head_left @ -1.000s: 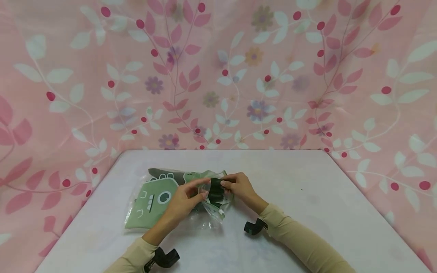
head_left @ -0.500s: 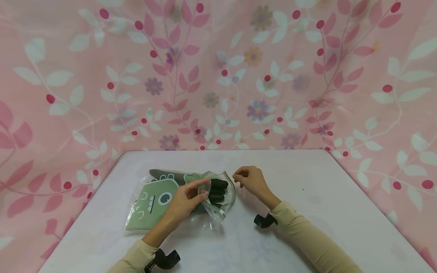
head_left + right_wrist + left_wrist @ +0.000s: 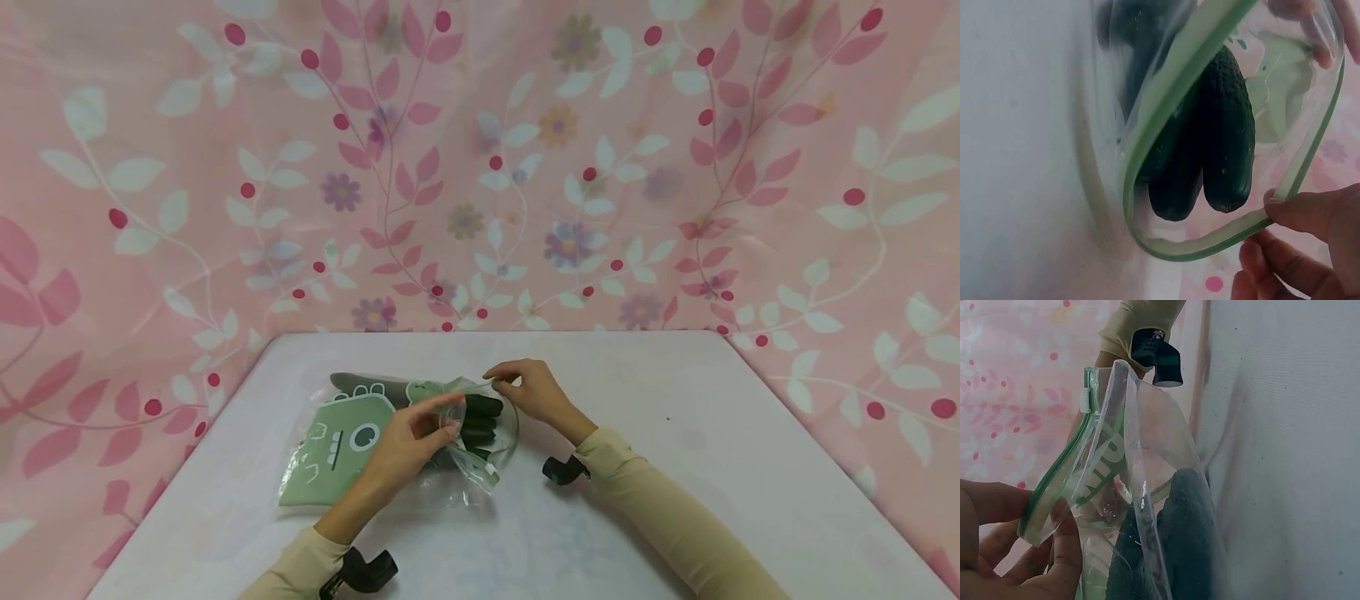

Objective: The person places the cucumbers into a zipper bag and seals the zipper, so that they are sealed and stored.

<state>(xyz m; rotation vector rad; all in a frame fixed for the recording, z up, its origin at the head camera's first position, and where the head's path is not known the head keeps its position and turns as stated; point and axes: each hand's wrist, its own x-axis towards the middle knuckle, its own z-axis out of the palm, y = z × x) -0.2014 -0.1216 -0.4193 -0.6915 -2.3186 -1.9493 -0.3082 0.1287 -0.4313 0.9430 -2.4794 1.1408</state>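
A clear zip bag (image 3: 513,437) with a green-edged mouth lies on its side on the table, its opening facing right. Several dark green cucumbers (image 3: 1229,137) rest inside, their rounded ends near the mouth. My left hand (image 3: 401,454) pinches one side of the bag's rim between thumb and fingers. On the far side of the mouth, my right hand (image 3: 536,392) pinches the green zip edge (image 3: 1210,247), and the mouth stands apart in a loop. A white slider (image 3: 1084,400) sits on the zip, near one end. The cucumbers' rear parts are hidden by my left hand and the print.
A green one-eyed monster print (image 3: 330,454) in clear plastic lies left of my left hand. Behind it stretches a long grey-green shape (image 3: 367,386). A white-covered table (image 3: 637,467) extends rightward, with a floral curtain (image 3: 465,167) behind.
My right hand has let go of a cucumber inside the mouth, drawn out to the right, then come back left and taken hold of the zip edge. My left hand has stayed put.
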